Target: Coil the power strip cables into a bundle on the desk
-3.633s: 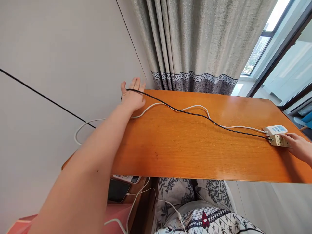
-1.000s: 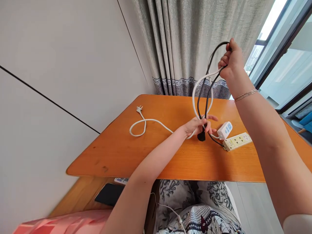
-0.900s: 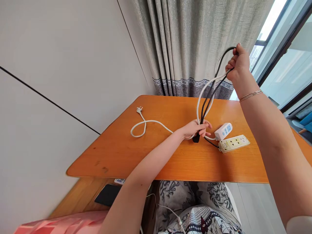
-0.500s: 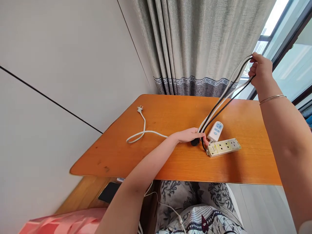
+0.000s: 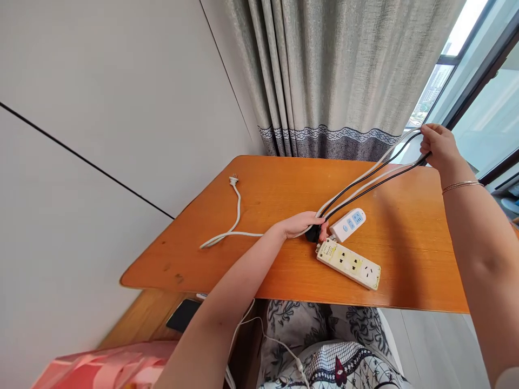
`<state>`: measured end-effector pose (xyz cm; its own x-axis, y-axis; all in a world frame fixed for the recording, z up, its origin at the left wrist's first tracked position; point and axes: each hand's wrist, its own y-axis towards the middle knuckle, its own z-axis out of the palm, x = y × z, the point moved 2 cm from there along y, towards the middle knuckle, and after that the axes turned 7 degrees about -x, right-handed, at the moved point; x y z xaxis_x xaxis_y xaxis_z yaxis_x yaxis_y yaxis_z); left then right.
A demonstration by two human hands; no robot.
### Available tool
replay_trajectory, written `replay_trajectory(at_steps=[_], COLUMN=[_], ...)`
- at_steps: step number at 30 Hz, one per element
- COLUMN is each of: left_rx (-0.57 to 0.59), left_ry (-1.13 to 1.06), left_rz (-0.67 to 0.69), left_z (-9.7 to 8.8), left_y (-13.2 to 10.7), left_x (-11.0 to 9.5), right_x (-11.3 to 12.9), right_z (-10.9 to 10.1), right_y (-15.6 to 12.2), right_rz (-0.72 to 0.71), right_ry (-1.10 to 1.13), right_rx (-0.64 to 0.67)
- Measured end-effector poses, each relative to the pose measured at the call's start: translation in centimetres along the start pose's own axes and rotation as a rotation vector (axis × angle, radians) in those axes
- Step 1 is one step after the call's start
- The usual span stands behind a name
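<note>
A black cord (image 5: 381, 179) and a white cord (image 5: 367, 173) stretch in loops between my two hands. My right hand (image 5: 440, 145), raised over the table's far right, is closed around the looped end. Near the table's middle, my left hand (image 5: 304, 222) grips the cords' lower end; a black plug (image 5: 312, 234) sits just under its fingers. Beside that hand lie a small white power strip (image 5: 348, 225) with blue sockets and a longer, yellowed power strip (image 5: 349, 263). The white cord's plug (image 5: 234, 180) rests at the left, its tail (image 5: 238, 208) bent in a fold.
Everything lies on an orange-brown wooden table (image 5: 194, 227). A grey curtain (image 5: 344, 81) hangs behind it, with a window (image 5: 482, 81) at the right. Below the left edge are a dark flat object (image 5: 182, 316) and a pink bag (image 5: 109, 367); a thin white cable (image 5: 279, 341) crosses my lap.
My right hand has lowered, flattening the cord loops. My left hand has shifted slightly left. Both power strips have swung round, the yellowed one now angled toward the front edge.
</note>
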<state>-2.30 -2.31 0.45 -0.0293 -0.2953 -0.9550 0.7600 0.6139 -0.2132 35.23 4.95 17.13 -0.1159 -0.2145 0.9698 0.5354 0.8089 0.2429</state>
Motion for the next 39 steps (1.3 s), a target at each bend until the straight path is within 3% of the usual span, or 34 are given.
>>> replay_trajectory(at_steps=[6, 11, 16, 20, 24, 26, 28, 35, 39], left_rx=[-0.190, -0.387, -0.544, -0.689, -0.761, -0.760, -0.762, -0.815, -0.798], left_ry=[-0.252, -0.447, -0.613, -0.714, -0.742, -0.725, -0.689, -0.532, -0.456], left_rz=[0.152, 0.186, 0.212, 0.250, 0.231, 0.220, 0.220, 0.249, 0.278], left_z=[-1.8, -1.9, -1.5, -1.9, -2.4, -2.4, -2.3, -1.9, -1.4], left_y=[-0.8, -1.0, -0.8, -1.0, -1.1, -1.1, -1.1, -1.0, -0.6], left_x=[-0.4, -1.6, -2.4, -3.0, -3.1, -3.1, -3.1, -3.4, -4.1], right_x=[-5.0, -11.2, -14.4, -14.3, -13.5, -12.7, -12.0, -8.9, -5.7], right_z=[-3.2, -5.4, -6.1, -6.8, -7.4, -7.4, -7.0, -4.6, -2.2], right_y=[-1.4, -3.6, -7.9, -11.4, -13.5, -14.0, -14.5, -17.4, -21.1], right_rz=[0.099, 0.019, -0.349, -0.667, -0.873, -0.916, -0.914, -0.920, -1.061], right_ry=[0.010, -0.473, -0.929, -0.981, -0.881, -0.784, -0.707, -0.701, -0.774], right_rx=[0.282, 0.460, 0.769, 0.858, 0.677, 0.554, 0.543, 0.715, 0.996])
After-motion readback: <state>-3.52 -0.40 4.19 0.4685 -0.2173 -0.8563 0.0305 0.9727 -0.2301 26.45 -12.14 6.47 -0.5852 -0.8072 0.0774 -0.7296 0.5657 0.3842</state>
